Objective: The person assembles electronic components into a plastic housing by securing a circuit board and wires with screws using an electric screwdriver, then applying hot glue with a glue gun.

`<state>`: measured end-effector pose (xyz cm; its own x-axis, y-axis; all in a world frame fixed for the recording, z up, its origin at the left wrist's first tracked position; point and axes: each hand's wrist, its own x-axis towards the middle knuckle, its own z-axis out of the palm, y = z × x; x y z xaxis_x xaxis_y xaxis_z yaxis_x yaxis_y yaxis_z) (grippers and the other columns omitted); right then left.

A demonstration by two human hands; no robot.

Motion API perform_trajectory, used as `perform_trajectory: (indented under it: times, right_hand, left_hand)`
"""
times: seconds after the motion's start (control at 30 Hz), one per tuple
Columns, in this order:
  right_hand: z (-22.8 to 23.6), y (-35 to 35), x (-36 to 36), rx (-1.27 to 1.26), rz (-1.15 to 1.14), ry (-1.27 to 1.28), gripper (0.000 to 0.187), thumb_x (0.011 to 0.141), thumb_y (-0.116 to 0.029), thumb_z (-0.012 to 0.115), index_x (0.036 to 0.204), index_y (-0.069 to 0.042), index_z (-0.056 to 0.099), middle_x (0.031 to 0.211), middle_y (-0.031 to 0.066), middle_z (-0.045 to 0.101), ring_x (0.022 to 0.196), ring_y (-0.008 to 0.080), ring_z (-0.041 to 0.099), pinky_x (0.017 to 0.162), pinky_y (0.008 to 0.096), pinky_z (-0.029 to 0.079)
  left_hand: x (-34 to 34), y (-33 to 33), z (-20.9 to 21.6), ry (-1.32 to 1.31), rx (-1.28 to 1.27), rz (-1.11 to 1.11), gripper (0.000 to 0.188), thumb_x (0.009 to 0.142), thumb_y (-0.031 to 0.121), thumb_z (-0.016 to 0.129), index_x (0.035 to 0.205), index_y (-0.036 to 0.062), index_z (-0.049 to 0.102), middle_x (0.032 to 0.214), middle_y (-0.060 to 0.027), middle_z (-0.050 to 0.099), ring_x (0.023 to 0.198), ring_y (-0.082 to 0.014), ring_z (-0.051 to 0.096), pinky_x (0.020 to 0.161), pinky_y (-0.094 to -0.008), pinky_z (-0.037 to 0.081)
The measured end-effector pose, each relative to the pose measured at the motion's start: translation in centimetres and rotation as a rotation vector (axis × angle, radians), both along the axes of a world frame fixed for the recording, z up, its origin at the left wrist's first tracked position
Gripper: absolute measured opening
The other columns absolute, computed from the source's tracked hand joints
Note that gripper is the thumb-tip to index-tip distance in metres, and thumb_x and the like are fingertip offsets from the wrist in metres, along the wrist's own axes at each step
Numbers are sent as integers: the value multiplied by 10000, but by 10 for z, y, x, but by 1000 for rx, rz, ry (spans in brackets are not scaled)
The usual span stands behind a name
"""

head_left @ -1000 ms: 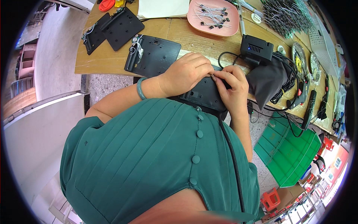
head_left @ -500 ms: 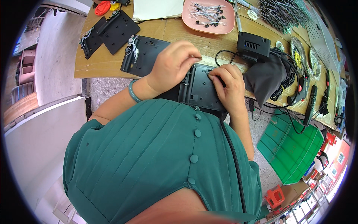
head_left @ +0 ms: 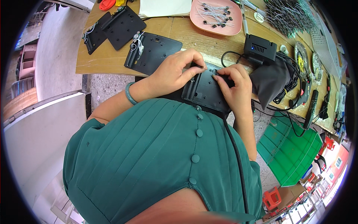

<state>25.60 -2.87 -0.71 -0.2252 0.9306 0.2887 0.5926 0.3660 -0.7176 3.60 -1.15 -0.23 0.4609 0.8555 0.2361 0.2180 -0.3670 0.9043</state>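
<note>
Wooden desk (head_left: 112, 59), far side, carries spare black plates and a pink tray (head_left: 214, 16). At its near edge a black plastic plate (head_left: 205, 91) rests tilted against the body. Left hand (head_left: 173, 72) pinches the plate's far rim; right hand (head_left: 233, 87) presses fingertips on its right portion. Steady support and light, even pressure seem advisable.

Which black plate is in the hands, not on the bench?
The plate nearest the body, gripped by left hand and right hand. The other three lie flat on the bench, untouched.
</note>
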Motion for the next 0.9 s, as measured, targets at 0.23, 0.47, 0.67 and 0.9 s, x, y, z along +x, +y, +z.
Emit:
perform_trajectory:
  times: [0.23, 0.47, 0.67, 0.9]
  right_hand:
    - [-6, 2, 0, 18, 37, -47, 129, 740, -82, 729, 805, -42, 625, 824, 102, 584, 790, 295, 583, 702, 381, 461]
    - [-9, 1, -3, 145, 34, -179, 135, 777, -92, 700, 836, -43, 589, 839, 105, 574, 819, 313, 571, 742, 405, 444]
    - [-9, -1, 0, 130, 29, -155, 138, 779, -86, 696, 841, -40, 582, 843, 119, 571, 816, 326, 568, 738, 405, 447]
    - [-13, -2, 24, -27, -245, 355, 88, 865, -31, 642, 844, 4, 564, 815, 80, 560, 697, 177, 551, 675, 254, 449]
  left_hand:
    - [-14, 6, 6, -211, -159, 68, 191, 982, 47, 495, 1160, 20, 432, 984, -123, 660, 991, -158, 630, 887, -295, 479]
    - [0, -7, 1, 159, 210, 2, 161, 904, 36, 585, 1050, 63, 649, 964, -66, 694, 903, -221, 659, 828, -327, 478]
    - [4, -11, -4, 224, 319, 72, 169, 879, 55, 620, 1045, 76, 640, 962, -71, 692, 888, -270, 657, 804, -356, 492]
    - [2, -3, -8, 129, 281, 72, 148, 894, 88, 590, 1039, 80, 619, 922, -97, 678, 864, -306, 644, 751, -389, 495]
